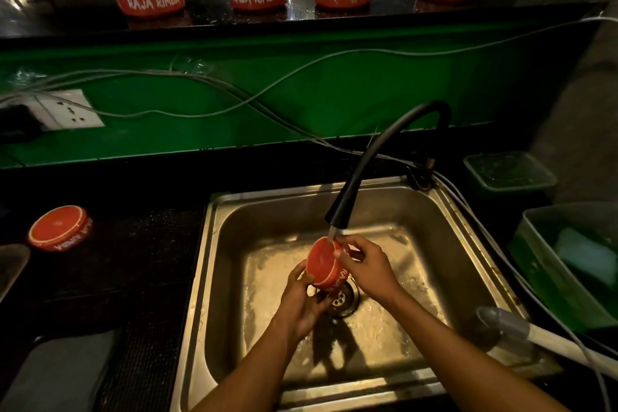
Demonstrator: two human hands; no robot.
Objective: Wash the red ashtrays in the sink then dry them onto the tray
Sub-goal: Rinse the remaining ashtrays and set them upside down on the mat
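At the frame's lower centre, both hands, left hand [302, 303] and right hand [368, 266], each with a curled grip, hold a round red ceramic ashtray [326, 266] under the black curved tap [378, 160] over the steel sink [214, 278].

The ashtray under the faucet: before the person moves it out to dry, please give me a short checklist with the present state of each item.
1. Grip: both the left hand and the right hand hold the ashtray. Ok.
2. Rinsing: water from the faucet lands on its upper edge. Ok.
3. Cleanliness: its inside faces away from the camera. Cannot tell.
4. Drain passing the water: cannot tell.
5. Drying place: one upside-down ashtray already sits on the dark counter left of the sink, with room around it. Ok.
6. Remaining work: four ashtrays wait on the upper ledge. Not ok.
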